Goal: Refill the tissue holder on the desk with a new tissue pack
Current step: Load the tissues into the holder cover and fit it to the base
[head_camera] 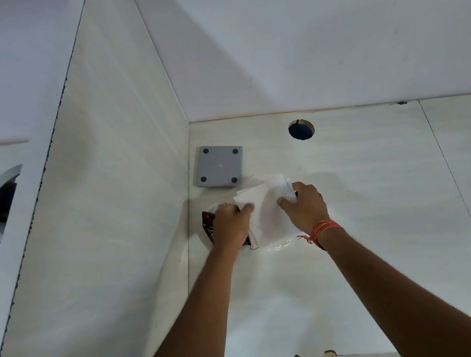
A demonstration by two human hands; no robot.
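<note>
Pale surface point(373, 201), cornered by white partition walls. Grey square holder point(220, 165) lies base-up, four dark feet showing, near the corner. Just in front of the holder: white tissue stack point(265, 214) in clear crinkled wrap, with a dark printed end under the left hand. Left hand point(231, 224) pinches the stack's left edge; right hand point(305, 207) closed on its right edge. Orange thread point(320, 231) on right wrist.
</note>
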